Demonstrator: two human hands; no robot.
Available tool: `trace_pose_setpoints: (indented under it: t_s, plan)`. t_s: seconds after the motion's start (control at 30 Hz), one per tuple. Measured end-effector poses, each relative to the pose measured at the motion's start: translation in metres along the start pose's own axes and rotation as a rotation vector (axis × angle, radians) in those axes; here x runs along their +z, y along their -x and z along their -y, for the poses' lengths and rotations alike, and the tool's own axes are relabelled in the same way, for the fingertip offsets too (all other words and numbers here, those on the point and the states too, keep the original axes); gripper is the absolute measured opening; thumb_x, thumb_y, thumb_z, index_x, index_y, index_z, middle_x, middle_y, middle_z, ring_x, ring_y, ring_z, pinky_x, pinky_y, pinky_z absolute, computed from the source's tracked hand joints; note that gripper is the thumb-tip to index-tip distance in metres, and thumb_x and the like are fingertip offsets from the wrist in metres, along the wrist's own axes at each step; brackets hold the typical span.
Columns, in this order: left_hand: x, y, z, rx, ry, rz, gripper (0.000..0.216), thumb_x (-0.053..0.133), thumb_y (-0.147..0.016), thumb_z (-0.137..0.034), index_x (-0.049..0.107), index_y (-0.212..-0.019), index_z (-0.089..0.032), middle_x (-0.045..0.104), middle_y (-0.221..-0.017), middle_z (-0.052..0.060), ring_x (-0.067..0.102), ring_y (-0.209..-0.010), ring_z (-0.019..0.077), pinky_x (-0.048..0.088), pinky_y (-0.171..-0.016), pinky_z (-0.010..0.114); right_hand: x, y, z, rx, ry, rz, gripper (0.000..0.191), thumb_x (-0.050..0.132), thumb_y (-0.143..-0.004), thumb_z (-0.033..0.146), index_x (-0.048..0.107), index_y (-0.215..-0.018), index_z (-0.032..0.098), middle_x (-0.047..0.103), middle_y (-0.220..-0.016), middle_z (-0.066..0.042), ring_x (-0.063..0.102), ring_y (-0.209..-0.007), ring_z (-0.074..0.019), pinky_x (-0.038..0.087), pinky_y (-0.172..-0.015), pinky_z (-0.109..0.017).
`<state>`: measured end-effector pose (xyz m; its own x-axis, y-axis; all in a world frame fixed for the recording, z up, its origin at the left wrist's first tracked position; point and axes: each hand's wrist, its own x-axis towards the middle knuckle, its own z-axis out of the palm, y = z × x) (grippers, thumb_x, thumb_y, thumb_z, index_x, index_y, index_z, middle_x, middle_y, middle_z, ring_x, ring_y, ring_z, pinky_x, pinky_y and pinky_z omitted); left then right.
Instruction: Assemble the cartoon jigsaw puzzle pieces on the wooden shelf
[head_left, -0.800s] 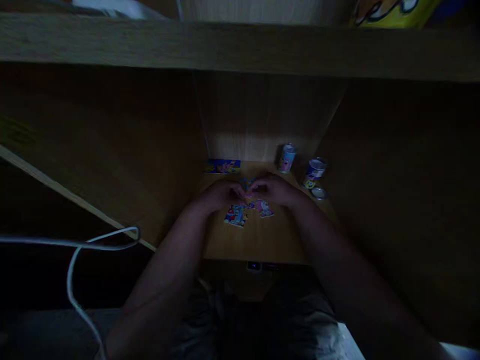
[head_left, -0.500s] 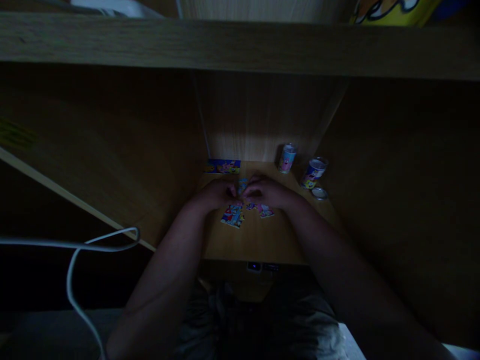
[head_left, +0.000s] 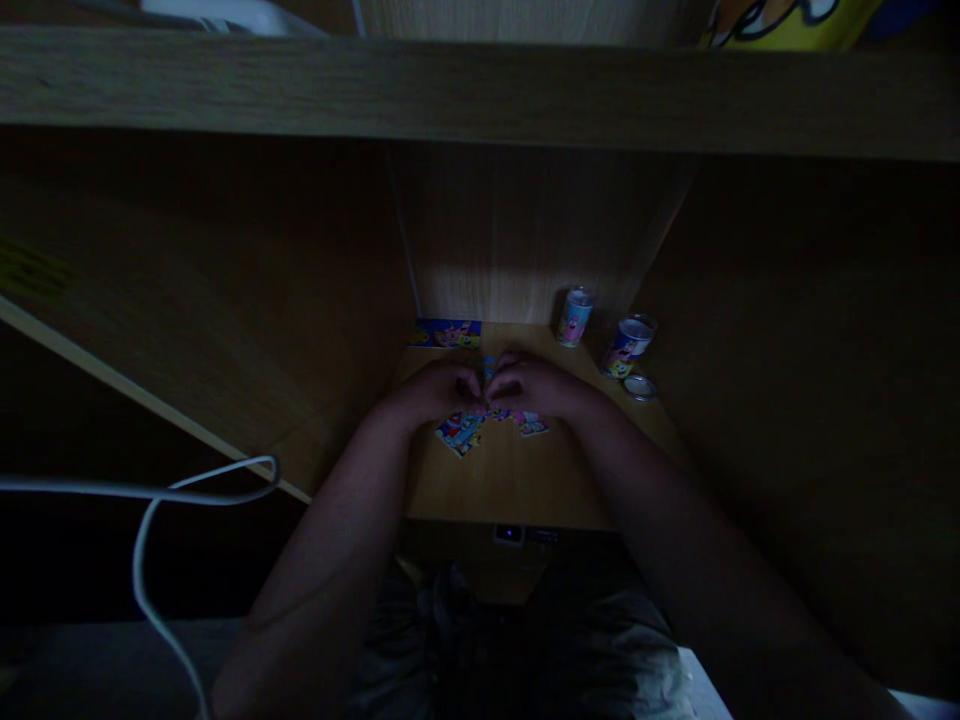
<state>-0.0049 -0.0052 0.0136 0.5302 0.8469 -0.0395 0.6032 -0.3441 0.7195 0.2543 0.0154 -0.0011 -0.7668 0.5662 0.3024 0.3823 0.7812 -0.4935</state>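
Observation:
My left hand and my right hand meet over the middle of a small wooden table, fingers curled and fingertips nearly touching. Both press on colourful cartoon jigsaw puzzle pieces, partly hidden under the fingers. Joined puzzle pieces lie tilted just below my left hand. A pink puzzle piece sits below my right hand. Between the two hands, a light-blue puzzle piece shows on the far side. The picture is dark, so the exact grip of the fingertips is hard to see.
A cartoon picture strip lies at the back left. Two printed cans, one pink and blue and one dark blue, stand at the back right near a round lid. A shelf edge crosses above; a white cable hangs left.
The joined pieces under my left hand have turned and shifted slightly left. My fingertips have come closer together, and the small middle pieces now sit nearer to the joined ones.

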Motion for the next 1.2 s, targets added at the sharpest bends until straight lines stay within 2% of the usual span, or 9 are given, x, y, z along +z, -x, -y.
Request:
trace_pose_setpoints:
  t_s: [0.2, 0.33, 0.47, 0.63, 0.8, 1.0, 1.2]
  plan:
    - [-0.001, -0.001, 0.000, 0.041, -0.041, -0.011, 0.023, 0.090, -0.081, -0.039, 0.080, -0.092, -0.022, 0.081, -0.090, -0.001, 0.073, -0.085, 0.0200, 0.052, -0.077, 0.029, 0.000, -0.002, 0.001, -0.018, 0.031, -0.014, 0.003, 0.084, -0.099, 0.022, 0.086, -0.100, 0.024, 0.075, -0.101, -0.004, 0.068, -0.099, -0.0204, 0.050, -0.095, -0.034]
    - [-0.001, -0.001, 0.001, 0.049, -0.042, -0.036, 0.024, 0.092, -0.080, -0.039, 0.078, -0.091, -0.022, 0.078, -0.087, -0.001, 0.070, -0.084, 0.0198, 0.052, -0.077, 0.030, 0.001, -0.002, -0.004, -0.043, 0.073, -0.072, 0.011, 0.075, -0.104, 0.018, 0.083, -0.099, 0.022, 0.075, -0.100, -0.005, 0.067, -0.098, -0.0203, 0.051, -0.092, -0.034]
    - [0.000, 0.001, -0.001, 0.030, 0.001, -0.004, 0.021, 0.089, -0.084, -0.037, 0.077, -0.093, -0.022, 0.078, -0.089, 0.000, 0.071, -0.084, 0.0193, 0.052, -0.078, 0.030, 0.000, 0.000, -0.009, -0.026, 0.098, -0.103, 0.005, 0.081, -0.099, 0.017, 0.082, -0.096, 0.021, 0.075, -0.098, -0.005, 0.068, -0.095, -0.0206, 0.052, -0.091, -0.034]
    - [0.002, 0.000, 0.000, 0.056, -0.006, 0.006, 0.024, 0.087, -0.086, -0.042, 0.076, -0.090, -0.021, 0.076, -0.086, -0.001, 0.069, -0.081, 0.0182, 0.051, -0.078, 0.029, -0.006, 0.006, -0.008, 0.097, 0.115, -0.215, 0.008, 0.078, -0.099, 0.012, 0.082, -0.100, 0.019, 0.078, -0.098, -0.007, 0.070, -0.092, -0.0192, 0.052, -0.086, -0.030]
    - [0.004, -0.004, 0.005, 0.061, -0.067, -0.043, 0.021, 0.082, -0.088, -0.041, 0.075, -0.085, -0.021, 0.074, -0.080, -0.002, 0.066, -0.076, 0.0176, 0.049, -0.075, 0.029, -0.017, 0.020, -0.013, 0.247, 0.096, -0.183, 0.006, 0.078, -0.098, 0.016, 0.083, -0.100, 0.019, 0.081, -0.094, -0.005, 0.071, -0.081, -0.0171, 0.050, -0.077, -0.028]
    - [0.006, -0.005, 0.003, 0.095, -0.075, -0.097, 0.018, 0.078, -0.089, -0.039, 0.076, -0.088, -0.021, 0.076, -0.082, 0.000, 0.067, -0.075, 0.0179, 0.050, -0.073, 0.029, -0.031, 0.042, -0.008, 0.316, 0.089, -0.223, 0.012, 0.074, -0.100, 0.017, 0.085, -0.103, 0.021, 0.085, -0.103, -0.007, 0.076, -0.089, -0.0204, 0.055, -0.084, -0.032]
    - [0.013, -0.004, -0.016, 0.165, -0.103, -0.107, 0.016, 0.069, -0.098, -0.032, 0.077, -0.092, -0.020, 0.079, -0.086, 0.001, 0.068, -0.078, 0.0190, 0.051, -0.075, 0.029, -0.016, 0.055, 0.008, 0.239, 0.128, -0.147, 0.020, 0.071, -0.100, 0.012, 0.086, -0.105, 0.023, 0.085, -0.105, -0.007, 0.076, -0.097, -0.0223, 0.057, -0.094, -0.035]
